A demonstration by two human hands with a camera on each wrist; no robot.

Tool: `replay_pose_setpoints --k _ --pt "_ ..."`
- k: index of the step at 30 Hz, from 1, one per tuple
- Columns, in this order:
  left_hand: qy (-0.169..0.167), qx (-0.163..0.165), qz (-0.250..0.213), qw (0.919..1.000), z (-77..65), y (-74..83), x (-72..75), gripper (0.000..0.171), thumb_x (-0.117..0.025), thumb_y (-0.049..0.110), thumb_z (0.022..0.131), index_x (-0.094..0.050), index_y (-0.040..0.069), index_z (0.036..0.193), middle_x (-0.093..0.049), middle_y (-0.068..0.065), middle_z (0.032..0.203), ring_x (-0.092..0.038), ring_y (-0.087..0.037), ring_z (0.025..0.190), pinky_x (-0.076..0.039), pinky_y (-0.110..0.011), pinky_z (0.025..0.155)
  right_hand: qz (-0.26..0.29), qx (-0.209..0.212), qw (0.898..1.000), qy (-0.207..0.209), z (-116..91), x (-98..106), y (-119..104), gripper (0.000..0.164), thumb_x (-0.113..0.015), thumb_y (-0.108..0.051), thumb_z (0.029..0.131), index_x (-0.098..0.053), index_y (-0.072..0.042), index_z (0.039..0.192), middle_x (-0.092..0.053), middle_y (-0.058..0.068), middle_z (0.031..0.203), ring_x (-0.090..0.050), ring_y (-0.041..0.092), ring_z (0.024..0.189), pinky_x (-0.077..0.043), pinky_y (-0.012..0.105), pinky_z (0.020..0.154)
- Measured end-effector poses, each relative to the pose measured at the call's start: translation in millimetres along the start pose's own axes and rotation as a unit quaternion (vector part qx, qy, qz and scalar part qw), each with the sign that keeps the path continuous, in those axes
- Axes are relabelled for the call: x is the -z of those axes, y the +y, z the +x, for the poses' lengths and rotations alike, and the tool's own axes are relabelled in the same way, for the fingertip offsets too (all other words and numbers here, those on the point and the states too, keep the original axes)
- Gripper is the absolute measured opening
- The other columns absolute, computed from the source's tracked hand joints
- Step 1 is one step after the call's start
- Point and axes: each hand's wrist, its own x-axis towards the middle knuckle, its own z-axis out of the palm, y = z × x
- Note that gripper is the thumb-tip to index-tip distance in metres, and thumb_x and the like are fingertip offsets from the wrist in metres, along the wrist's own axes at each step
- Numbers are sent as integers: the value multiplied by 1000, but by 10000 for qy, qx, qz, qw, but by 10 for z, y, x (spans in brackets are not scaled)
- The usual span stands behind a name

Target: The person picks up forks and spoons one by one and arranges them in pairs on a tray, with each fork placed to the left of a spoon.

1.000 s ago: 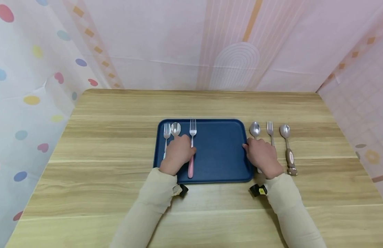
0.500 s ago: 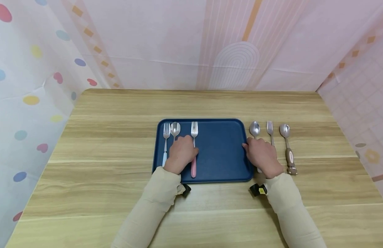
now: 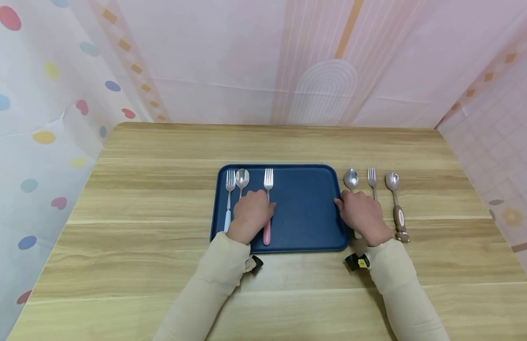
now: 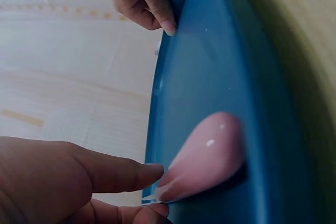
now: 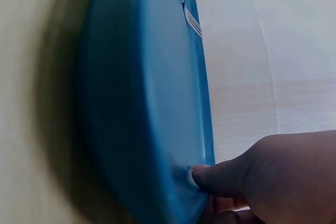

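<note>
A pale patterned backdrop (image 3: 229, 61) closes in a wood-grained table (image 3: 152, 199), and on it a dark blue tray (image 3: 306, 213) lies with its long sides running left to right. The pink-handled fork (image 3: 267, 233) is inside the tray, left of its middle, tines towards the far rim and handle towards the near one. The person's left hand (image 3: 251, 213) pinches it between thumb and fingers near the top of the handle; the right hand (image 3: 360, 214) grips the tray's right edge, thumb over the rim. Left of the pink one, a pale-handled fork (image 3: 227, 220) and a spoon (image 3: 242, 178) lie side by side in the tray, the spoon's handle hidden by the left hand. On the table beyond the right edge are a second spoon (image 3: 351, 177), a small fork (image 3: 372, 177) and a brown-handled spoon (image 3: 398, 214). The step in hand looks like settling the pink-handled fork into the row while the right hand steadies the tray; whether its whole length rests on the floor of the tray I cannot tell. The next move probably calls for loosening the left pinch without dragging the fork askew.
</note>
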Motion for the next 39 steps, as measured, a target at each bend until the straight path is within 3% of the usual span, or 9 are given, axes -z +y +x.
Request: replay_pose_setpoints --k 5,10,15,19,24,27,32,39 --pt "62 -59 -15 10000 -49 1 43 38 -54 30 91 -56 12 58 -55 -5 58 -53 -20 52 -44 -34 44 -10 3 9999 -149 5 29 40 31 -48 -31 95 -57 -7 77 -50 6 57 -48 21 48 -39 35 41" --pt "537 -36 178 9984 -154 -43 155 34 -52 29 92 -59 10 64 -57 -7 62 -54 -24 56 -46 -38 46 142 49 9998 -95 5 124 101 32 -48 -31 95 -54 -9 72 -49 6 57 -48 20 49 -37 34 41" --pt "1061 -35 292 9939 -249 -228 271 31 -50 28 91 -62 6 72 -57 -10 62 -54 -26 53 -44 -39 42 371 -43 9992 -125 -43 231 220 30 -45 -29 97 -53 -9 75 -49 5 59 -48 22 53 -38 34 46" --pt "1194 98 133 9927 -229 -447 369 30 -48 23 91 -57 8 67 -53 -8 58 -51 -25 49 -40 -36 38 405 -231 9986 -231 -65 286 334 31 -42 -29 97 -55 -7 81 -52 8 64 -50 24 59 -40 38 48" --pt "934 474 -62 9945 -157 -690 392 34 -44 23 92 -51 9 61 -49 -7 57 -50 -24 48 -38 -34 37 424 -480 9968 -475 -97 301 405 34 -41 -31 97 -56 -5 81 -54 11 69 -50 25 60 -39 38 46" --pt "707 530 -175 9959 -118 -804 382 39 -43 31 95 -51 8 64 -49 -7 59 -50 -23 50 -38 -33 39 360 -515 9963 -584 -112 293 417 35 -42 -32 96 -57 -6 81 -55 13 73 -51 26 63 -40 39 47" --pt "521 53 -343 9980 -59 -945 390 43 -43 39 96 -49 7 68 -46 -5 58 -47 -21 51 -35 -30 44 265 -484 9960 -703 -118 279 412 35 -43 -35 96 -58 -9 79 -57 13 75 -53 28 69 -41 41 51" --pt "35 -486 -617 9969 17 -1081 441 31 -45 26 97 -49 6 73 -43 -4 59 -44 -19 53 -34 -28 49 332 -396 9944 -924 -108 242 381 32 -46 -32 95 -55 -11 75 -49 6 62 -49 22 58 -38 35 47"
